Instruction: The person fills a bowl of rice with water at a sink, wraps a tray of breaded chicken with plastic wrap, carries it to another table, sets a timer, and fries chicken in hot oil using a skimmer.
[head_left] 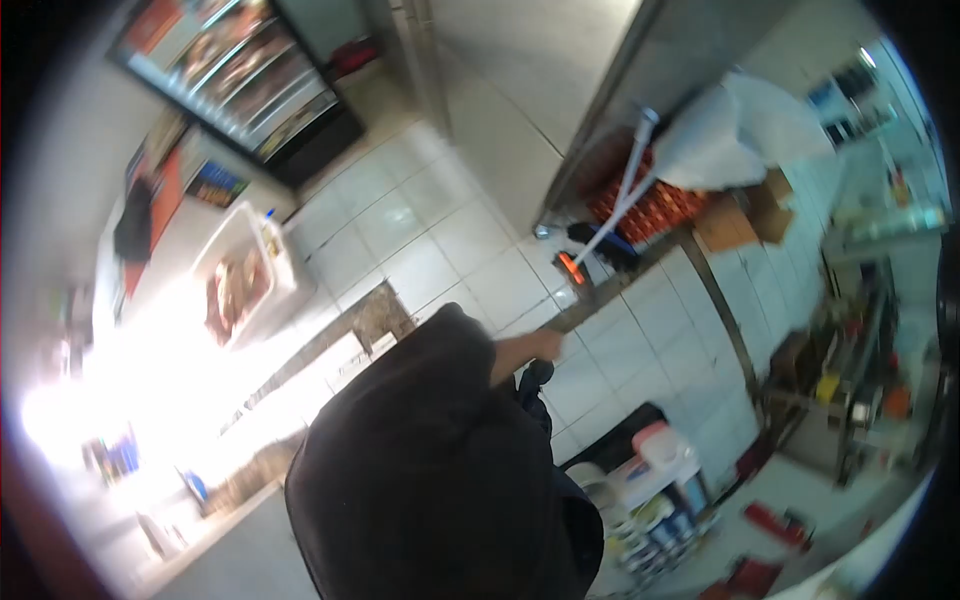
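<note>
A loose dark sleeve [430,370] fills the lower middle of the head view, and a bare forearm comes out of it. At its end is what looks like my left hand [542,346], held low over the tiled floor [470,245]. Motion smears its fingers, so their pose and anything in them cannot be made out. Just below the hand is a dark rounded shape [537,376], possibly a shoe. My right hand is not in view. Closest in front of the visible hand lies a long-handled tool with an orange head [572,268].
At left, a white tub [290,275] holds what looks like meat or fish by a glaring counter. A display fridge [310,150] stands behind. Ahead are a red crate [650,212], a white sack [745,130] and a cardboard box [727,226]. Bottles [655,525] stand lower right.
</note>
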